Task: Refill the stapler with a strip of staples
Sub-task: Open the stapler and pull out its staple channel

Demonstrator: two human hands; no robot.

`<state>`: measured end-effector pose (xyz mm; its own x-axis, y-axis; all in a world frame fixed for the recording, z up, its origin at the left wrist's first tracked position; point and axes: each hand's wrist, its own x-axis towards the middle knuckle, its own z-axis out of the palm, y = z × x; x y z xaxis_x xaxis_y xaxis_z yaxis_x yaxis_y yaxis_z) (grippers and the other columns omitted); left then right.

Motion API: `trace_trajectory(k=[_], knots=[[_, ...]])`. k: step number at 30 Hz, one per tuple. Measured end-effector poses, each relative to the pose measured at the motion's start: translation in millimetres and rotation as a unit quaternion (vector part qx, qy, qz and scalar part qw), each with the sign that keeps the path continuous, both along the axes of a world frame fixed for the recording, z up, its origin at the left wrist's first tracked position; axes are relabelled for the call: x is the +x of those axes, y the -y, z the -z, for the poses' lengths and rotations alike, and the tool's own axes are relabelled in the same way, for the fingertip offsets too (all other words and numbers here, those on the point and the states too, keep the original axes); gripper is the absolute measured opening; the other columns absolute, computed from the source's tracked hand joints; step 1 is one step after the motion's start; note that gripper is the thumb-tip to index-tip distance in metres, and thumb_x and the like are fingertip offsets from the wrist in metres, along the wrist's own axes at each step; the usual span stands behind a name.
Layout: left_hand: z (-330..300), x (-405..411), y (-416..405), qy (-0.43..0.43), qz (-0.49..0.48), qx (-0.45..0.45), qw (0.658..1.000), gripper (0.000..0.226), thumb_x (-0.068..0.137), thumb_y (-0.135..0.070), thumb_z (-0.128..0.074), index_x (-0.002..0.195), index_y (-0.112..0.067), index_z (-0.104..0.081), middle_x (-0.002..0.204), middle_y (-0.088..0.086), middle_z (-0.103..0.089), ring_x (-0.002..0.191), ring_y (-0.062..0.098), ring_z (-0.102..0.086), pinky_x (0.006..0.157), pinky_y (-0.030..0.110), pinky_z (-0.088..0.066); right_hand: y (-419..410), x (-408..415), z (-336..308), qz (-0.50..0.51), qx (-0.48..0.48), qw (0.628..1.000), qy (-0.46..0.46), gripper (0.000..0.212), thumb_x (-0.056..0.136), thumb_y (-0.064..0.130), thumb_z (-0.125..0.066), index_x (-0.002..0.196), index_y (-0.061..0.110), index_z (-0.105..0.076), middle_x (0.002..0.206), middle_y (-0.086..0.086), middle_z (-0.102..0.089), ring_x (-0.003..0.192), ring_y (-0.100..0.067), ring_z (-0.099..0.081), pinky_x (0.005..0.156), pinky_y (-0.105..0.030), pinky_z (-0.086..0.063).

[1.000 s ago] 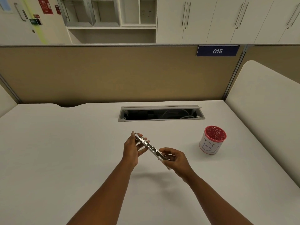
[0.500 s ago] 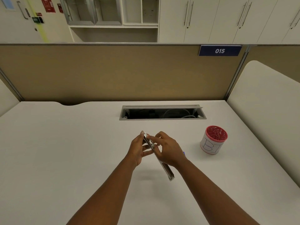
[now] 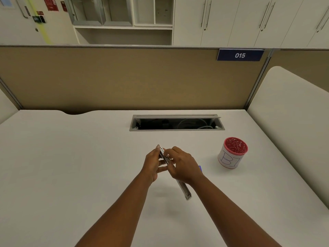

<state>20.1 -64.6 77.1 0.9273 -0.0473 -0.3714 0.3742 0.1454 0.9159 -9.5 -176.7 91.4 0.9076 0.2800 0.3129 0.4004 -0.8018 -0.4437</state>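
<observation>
Left hand [image 3: 153,164] grips the far end of a slim metal stapler [image 3: 185,190] above the white desk [image 3: 71,166]. Right hand [image 3: 183,165] pinches its middle, hiding it. Staples not visible. Red-rimmed cylindrical cup [image 3: 232,153] sits right.

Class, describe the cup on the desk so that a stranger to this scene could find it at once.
Start at the open cable hatch in the desk. Look nearer and to its right: the cup stands alone there, right of both hands. It is white with blue handwriting on its side and a red patterned inside.
</observation>
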Motion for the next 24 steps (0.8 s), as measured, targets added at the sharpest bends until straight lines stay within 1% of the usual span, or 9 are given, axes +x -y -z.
trace_trajectory(k=[3, 5, 8, 11, 14, 17, 20, 22, 24], knots=[[1, 0, 1, -0.004, -0.003, -0.003, 1.0, 0.03, 0.097, -0.036, -0.033, 0.09, -0.02, -0.058, 0.105, 0.007, -0.058, 0.094, 0.025, -0.057, 0.079, 0.039, -0.048, 0, -2, 3, -0.002, 0.018, 1.0, -0.003, 0.022, 0.083, 0.012, -0.052, 0.105, 0.008, -0.056, 0.095, -0.011, -0.062, 0.07, -0.017, -0.049, 0.058, -0.011, -0.03], [1, 0, 1, -0.007, -0.004, -0.002, 1.0, 0.029, 0.096, -0.036, -0.033, 0.089, -0.021, -0.057, 0.104, 0.007, -0.059, 0.093, 0.025, -0.057, 0.08, 0.04, -0.048, 1, -4, 5, -0.003, 0.024, 1.0, 0.002, 0.02, 0.083, 0.011, -0.052, 0.102, 0.006, -0.056, 0.091, -0.012, -0.062, 0.068, -0.013, -0.044, 0.057, -0.008, -0.026], [3, -1, 1, -0.016, -0.004, -0.002, 1.0, 0.03, 0.097, -0.037, -0.033, 0.095, -0.019, -0.057, 0.104, 0.007, -0.059, 0.092, 0.024, -0.057, 0.079, 0.04, -0.048, 1, -7, 4, -0.008, 0.053, 0.998, 0.013, 0.016, 0.082, 0.01, -0.054, 0.098, 0.006, -0.056, 0.085, -0.012, -0.061, 0.065, -0.016, -0.046, 0.057, -0.018, -0.035], [3, -1, 0, -0.025, -0.008, -0.002, 1.0, 0.032, 0.097, -0.036, -0.033, 0.105, -0.015, -0.055, 0.109, 0.009, -0.058, 0.097, 0.027, -0.057, 0.081, 0.04, -0.049, 0, -7, 5, 0.012, 0.058, 0.998, 0.018, 0.018, 0.086, 0.021, -0.056, 0.095, 0.006, -0.057, 0.086, -0.01, -0.063, 0.069, -0.022, -0.056, 0.061, -0.028, -0.045], [3, -3, 0, -0.026, -0.008, -0.008, 1.0, 0.032, 0.097, -0.035, -0.033, 0.1, -0.012, -0.056, 0.108, 0.011, -0.059, 0.1, 0.032, -0.058, 0.082, 0.042, -0.05, -1, -8, 6, 0.043, 0.087, 0.994, 0.042, 0.015, 0.086, 0.021, -0.058, 0.086, 0.006, -0.06, 0.08, -0.009, -0.067, 0.069, -0.02, -0.059, 0.062, -0.025, -0.044], [2, -3, -2, -0.03, -0.024, -0.017, 0.999, 0.035, 0.097, -0.034, -0.033, 0.085, -0.014, -0.059, 0.097, 0.012, -0.062, 0.095, 0.031, -0.06, 0.08, 0.042, -0.051, -2, -10, 7, 0.067, 0.146, 0.986, 0.046, 0.01, 0.083, 0.017, -0.061, 0.081, 0.007, -0.061, 0.074, -0.008, -0.068, 0.065, -0.018, -0.062, 0.061, -0.026, -0.05], [3, -1, -7, -0.041, -0.052, -0.042, 0.997, 0.037, 0.098, -0.033, -0.033, 0.078, -0.013, -0.058, 0.085, 0.01, -0.062, 0.087, 0.03, -0.061, 0.077, 0.042, -0.052, -2, -13, 10, 0.074, 0.209, 0.974, 0.035, 0.005, 0.08, 0.013, -0.065, 0.084, 0.009, -0.065, 0.076, -0.007, -0.07, 0.067, -0.015, -0.065, 0.061, -0.015, -0.053], [3, 1, -10, -0.045, -0.069, -0.05, 0.995, 0.037, 0.098, -0.033, -0.033, 0.078, -0.012, -0.057, 0.082, 0.01, -0.062, 0.085, 0.03, -0.061, 0.077, 0.043, -0.051, 0, -15, 13, 0.073, 0.234, 0.969, 0.032, 0.004, 0.077, 0.009, -0.068, 0.081, 0.009, -0.068, 0.077, -0.008, -0.071, 0.067, -0.012, -0.064, 0.059, -0.006, -0.05], [3, 2, -12, -0.044, -0.075, -0.048, 0.995, 0.036, 0.098, -0.032, -0.033, 0.077, -0.012, -0.056, 0.081, 0.01, -0.062, 0.084, 0.031, -0.061, 0.077, 0.044, -0.05, 2, -17, 16, 0.07, 0.247, 0.966, 0.03, 0.004, 0.074, 0.006, -0.07, 0.078, 0.009, -0.07, 0.076, -0.008, -0.071, 0.066, -0.007, -0.062, 0.059, -0.002, -0.048]])
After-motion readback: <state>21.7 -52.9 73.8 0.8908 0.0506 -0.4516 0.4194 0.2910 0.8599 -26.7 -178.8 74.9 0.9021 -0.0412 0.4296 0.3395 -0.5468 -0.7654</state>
